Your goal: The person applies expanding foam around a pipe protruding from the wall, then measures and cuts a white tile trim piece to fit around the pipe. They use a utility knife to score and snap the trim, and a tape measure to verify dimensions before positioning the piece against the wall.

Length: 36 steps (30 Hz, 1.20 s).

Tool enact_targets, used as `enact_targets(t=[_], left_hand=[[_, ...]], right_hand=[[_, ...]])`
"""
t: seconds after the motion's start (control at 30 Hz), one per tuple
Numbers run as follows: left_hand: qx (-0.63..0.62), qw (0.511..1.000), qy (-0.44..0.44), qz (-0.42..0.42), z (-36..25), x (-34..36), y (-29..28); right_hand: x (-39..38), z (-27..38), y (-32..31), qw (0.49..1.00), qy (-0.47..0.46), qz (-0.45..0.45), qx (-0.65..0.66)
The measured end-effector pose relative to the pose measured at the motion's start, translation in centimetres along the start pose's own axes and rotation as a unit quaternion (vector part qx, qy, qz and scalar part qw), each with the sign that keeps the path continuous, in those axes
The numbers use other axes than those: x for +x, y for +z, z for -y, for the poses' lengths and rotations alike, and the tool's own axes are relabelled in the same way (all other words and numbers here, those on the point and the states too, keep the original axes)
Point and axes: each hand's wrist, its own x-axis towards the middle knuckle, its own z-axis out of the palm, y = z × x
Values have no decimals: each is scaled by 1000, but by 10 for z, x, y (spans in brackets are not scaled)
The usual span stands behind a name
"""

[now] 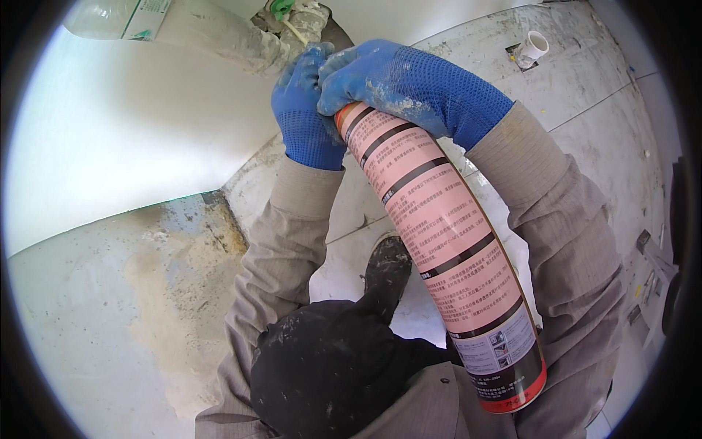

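Observation:
A long aerosol can (453,241) with a pink printed label and red ends lies slantwise before me, its base toward my body at the lower right. My right hand (387,80), in a blue coated work glove, is closed over the can's far end. My left hand (307,110), gloved alike, presses against that same end with its fingers curled. What sits between its fingers is hidden. Just beyond the fingertips a thin pale straw (295,31) points to a dusty pipe fitting (311,22) with a green piece (281,7) on it.
A whitish pipe (212,36) with a label runs along the white wall (110,124) at upper left. From the tiled surface at upper right sticks a short white pipe stub (536,45). My dark shoe (390,267) and black-clad knee (314,366) are below. The floor (146,293) at left is stained.

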Motion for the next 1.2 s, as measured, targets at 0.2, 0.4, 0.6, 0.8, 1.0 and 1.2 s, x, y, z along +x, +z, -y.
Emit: enact_targets(t=[0.2,0.4,0.6,0.8,1.0,1.2], left_hand=[[-1,1000,1,-11,-3,-1,-7],[-50,997,-62,6,13,7,-12],[22,997,-56,55,8,4,-1],[-15,987,-125,105,17,12,21],[2,938,-299,175,68,-29,7],[212,871,-404,182,132,-89,-51]], right_hand=[[9,-10,8,996,-72,0,-55],[-11,-15,-3,994,-85,-12,-64],[-31,-7,-24,998,-59,-16,-3],[-64,-19,-55,991,-122,-31,48],[-100,-10,-38,822,333,-53,458],[-180,-57,0,887,416,50,192]])
